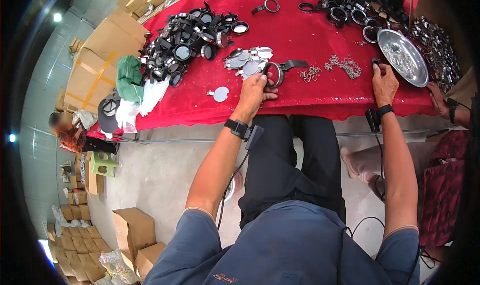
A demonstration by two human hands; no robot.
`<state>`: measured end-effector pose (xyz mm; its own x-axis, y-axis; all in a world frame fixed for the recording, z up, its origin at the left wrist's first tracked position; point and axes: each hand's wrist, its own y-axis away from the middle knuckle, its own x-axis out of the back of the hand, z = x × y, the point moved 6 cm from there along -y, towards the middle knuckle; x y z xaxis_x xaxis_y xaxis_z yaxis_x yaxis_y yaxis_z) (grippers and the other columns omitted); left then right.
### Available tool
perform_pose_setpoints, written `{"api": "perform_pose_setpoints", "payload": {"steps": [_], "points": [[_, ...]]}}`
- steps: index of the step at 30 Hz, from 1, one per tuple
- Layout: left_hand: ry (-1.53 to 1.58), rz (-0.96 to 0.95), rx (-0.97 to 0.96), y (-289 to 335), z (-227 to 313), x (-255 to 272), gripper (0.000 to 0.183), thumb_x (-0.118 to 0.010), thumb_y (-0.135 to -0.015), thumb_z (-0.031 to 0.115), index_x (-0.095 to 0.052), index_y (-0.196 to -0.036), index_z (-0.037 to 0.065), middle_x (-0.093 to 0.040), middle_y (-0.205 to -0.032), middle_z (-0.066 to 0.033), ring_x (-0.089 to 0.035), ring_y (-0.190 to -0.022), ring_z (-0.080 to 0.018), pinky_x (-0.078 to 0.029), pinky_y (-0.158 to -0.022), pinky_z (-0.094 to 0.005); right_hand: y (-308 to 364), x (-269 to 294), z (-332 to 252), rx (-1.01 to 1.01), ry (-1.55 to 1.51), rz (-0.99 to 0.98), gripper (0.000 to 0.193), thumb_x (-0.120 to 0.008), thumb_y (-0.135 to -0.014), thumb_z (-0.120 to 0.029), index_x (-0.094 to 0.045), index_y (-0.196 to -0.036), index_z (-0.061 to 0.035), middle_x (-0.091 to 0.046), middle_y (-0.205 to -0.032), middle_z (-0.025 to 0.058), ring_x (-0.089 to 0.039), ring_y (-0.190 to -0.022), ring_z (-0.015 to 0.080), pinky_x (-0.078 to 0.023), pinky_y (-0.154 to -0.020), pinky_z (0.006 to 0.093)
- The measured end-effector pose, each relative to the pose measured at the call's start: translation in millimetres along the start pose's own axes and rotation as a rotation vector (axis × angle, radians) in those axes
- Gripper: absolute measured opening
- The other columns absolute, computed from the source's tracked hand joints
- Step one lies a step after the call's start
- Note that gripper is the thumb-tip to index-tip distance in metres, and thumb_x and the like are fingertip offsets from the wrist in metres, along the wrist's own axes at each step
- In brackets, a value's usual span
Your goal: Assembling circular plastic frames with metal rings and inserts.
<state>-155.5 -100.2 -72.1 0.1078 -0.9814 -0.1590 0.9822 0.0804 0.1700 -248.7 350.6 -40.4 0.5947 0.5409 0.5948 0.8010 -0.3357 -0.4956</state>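
Note:
My left hand [253, 91] grips a round black and silver ring clamp [278, 75] with a flat black strap sticking out to the right, above the front edge of the red-covered table. My right hand [385, 86] is closed, with a small dark piece [375, 61] at its fingertips; its exact kind is unclear. Between my hands lie small bent metal clips [345, 65] in loose clusters. Behind my left hand is a pile of thin grey discs [250, 60], and one separate disc [220, 94] lies to its left. A silver oval tray [425, 74] with small metal parts stands beyond my right hand.
A large heap of black ring clamps [182, 50] covers the table's left part. Another ring clamp [271, 5] lies at the back. More black rings and metal parts are piled far right. A co-worker's hand [438, 100] is at the right edge. Cardboard boxes [134, 230] stand on the floor.

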Motion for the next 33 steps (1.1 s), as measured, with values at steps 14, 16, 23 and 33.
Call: {"api": "perform_pose_setpoints", "payload": {"steps": [14, 16, 23, 33], "points": [[-0.003, -0.080, -0.117, 8.1, 0.4, -4.9, 0.036, -0.050, -0.118, 0.021, -0.065, -0.139, -0.005, -0.067, -0.105, -0.0073, -0.073, -0.090, -0.0195, -0.068, -0.077, -0.0332, -0.1, 0.9, 2.5, 0.184, 0.170, 0.112, 0.031, -0.075, -0.102, -0.030, -0.076, -0.114, -0.0014, -0.079, -0.103, 0.0191, -0.076, -0.096, 0.0386, -0.059, -0.087, 0.0470], [-0.020, -0.083, -0.144, 7.7, 0.5, -5.3, 0.036, -0.050, -0.118, 0.021, -0.066, -0.138, -0.005, -0.067, -0.106, -0.0074, -0.073, -0.089, -0.0184, -0.068, -0.075, -0.0320, -2.4, 3.1, 4.6, 0.182, 0.156, 0.152, 0.032, -0.076, -0.102, -0.031, -0.076, -0.114, -0.0005, -0.078, -0.104, 0.0193, -0.075, -0.096, 0.0378, -0.058, -0.088, 0.0466], [-0.166, -0.038, -0.235, 7.0, 2.0, -6.8, 0.031, -0.051, -0.117, 0.020, -0.068, -0.114, -0.006, -0.072, -0.097, -0.0100, -0.075, -0.079, -0.0177, -0.067, -0.069, -0.0314, -4.4, 1.4, 8.2, 0.077, 0.135, 0.093, 0.036, -0.076, -0.101, -0.031, -0.076, -0.115, 0.0014, -0.078, -0.102, 0.0189, -0.075, -0.093, 0.0356, -0.057, -0.087, 0.0456], [-0.274, 0.044, -0.244, 7.3, 1.5, -9.5, 0.032, -0.052, -0.115, 0.019, -0.069, -0.112, -0.008, -0.074, -0.091, -0.0127, -0.079, -0.075, -0.0221, -0.065, -0.068, -0.0351, -4.9, 5.6, 6.5, 0.043, 0.073, 0.116, 0.036, -0.076, -0.101, -0.033, -0.078, -0.115, 0.0011, -0.079, -0.105, 0.0196, -0.076, -0.096, 0.0352, -0.059, -0.090, 0.0448]]}}
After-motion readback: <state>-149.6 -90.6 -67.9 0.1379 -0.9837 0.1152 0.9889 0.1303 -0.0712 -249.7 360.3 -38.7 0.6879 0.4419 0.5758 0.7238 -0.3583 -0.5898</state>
